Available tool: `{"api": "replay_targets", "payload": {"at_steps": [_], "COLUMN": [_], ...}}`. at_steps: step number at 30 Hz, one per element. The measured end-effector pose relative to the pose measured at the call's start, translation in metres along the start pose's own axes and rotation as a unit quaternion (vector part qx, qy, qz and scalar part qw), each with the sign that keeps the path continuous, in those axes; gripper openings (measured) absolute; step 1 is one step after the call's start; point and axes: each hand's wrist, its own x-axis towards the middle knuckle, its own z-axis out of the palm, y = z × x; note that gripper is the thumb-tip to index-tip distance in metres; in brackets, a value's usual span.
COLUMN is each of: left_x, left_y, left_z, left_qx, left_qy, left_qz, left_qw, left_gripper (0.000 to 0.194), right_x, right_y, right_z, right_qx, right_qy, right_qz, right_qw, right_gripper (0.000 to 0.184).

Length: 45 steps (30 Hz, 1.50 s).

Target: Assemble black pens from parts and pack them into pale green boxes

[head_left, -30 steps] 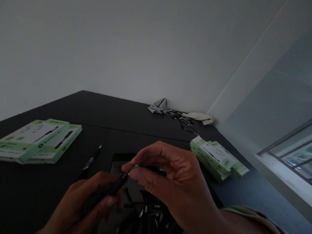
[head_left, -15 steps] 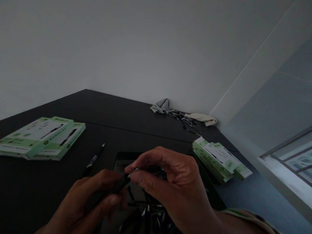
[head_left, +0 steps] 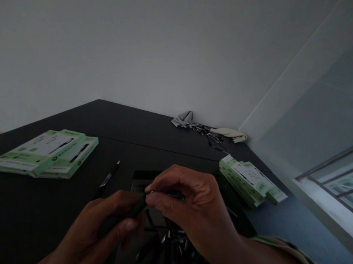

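My left hand (head_left: 100, 230) is closed round a black pen barrel (head_left: 137, 208), which points up and to the right. My right hand (head_left: 190, 207) pinches a small metal part (head_left: 149, 193) with thumb and forefinger at the barrel's upper end. The two hands meet over a dark tray (head_left: 138, 179) that holds several loose pen parts (head_left: 170, 242). A black pen (head_left: 108, 178) lies on the table to the left of the tray.
The black table (head_left: 135, 133) carries green and white boxes at the left (head_left: 45, 152) and at the right (head_left: 251, 179). Grey cloth (head_left: 183, 119), more pen parts (head_left: 211, 136) and a pale cloth (head_left: 231, 133) lie in the far corner. A window is at right.
The view has drifted slightly; both hands stay together at the barrel's end, a little lower in view. The grips are the same.
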Motion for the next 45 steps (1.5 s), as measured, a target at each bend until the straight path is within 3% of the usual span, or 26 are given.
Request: {"api": "replay_targets", "payload": {"at_steps": [6,15,19,23,26,35,39,42,43,45], "left_x": [-0.001,0.005,0.009,0.015,0.016,0.013,0.015,0.016,0.017,0.017], "left_y": [-0.016,0.005,0.0,-0.005,-0.006,0.001,0.001,-0.001,-0.002,-0.003], "left_z": [-0.01,-0.003,-0.006,-0.01,-0.011,-0.004,-0.005,-0.007,-0.008,-0.008], "left_qx": [0.014,-0.082,-0.079,-0.054,-0.048,-0.071,-0.04,-0.052,-0.058,-0.062], "left_qy": [-0.038,-0.036,-0.059,-0.101,-0.095,-0.028,-0.031,-0.024,-0.021,-0.02], "left_qz": [-0.005,-0.022,0.015,0.088,0.1,0.04,0.063,0.058,0.056,0.058], "left_qw": [0.999,0.996,0.995,0.99,0.989,0.996,0.997,0.997,0.997,0.996], "left_gripper": [0.017,0.02,0.014,0.012,0.012,0.014,0.011,0.01,0.01,0.01], "right_x": [0.005,0.008,0.008,0.009,0.011,0.011,0.016,0.024,0.027,0.029], "right_y": [0.004,0.003,0.005,0.007,0.009,0.009,0.007,0.013,0.017,0.028], "right_z": [-0.003,-0.005,-0.007,-0.01,-0.011,-0.01,-0.02,-0.031,-0.035,-0.04], "right_qx": [0.074,0.128,0.068,0.005,-0.021,0.031,0.026,-0.076,-0.157,-0.324], "right_qy": [-0.062,-0.11,-0.086,-0.087,-0.096,-0.096,-0.147,-0.181,-0.209,-0.283], "right_qz": [0.006,0.027,-0.007,-0.098,-0.131,-0.054,0.013,0.061,0.067,0.066], "right_qw": [0.995,0.985,0.994,0.991,0.986,0.993,0.989,0.979,0.963,0.9], "right_gripper": [0.009,0.009,0.011,0.01,0.011,0.009,0.025,0.02,0.019,0.019]}}
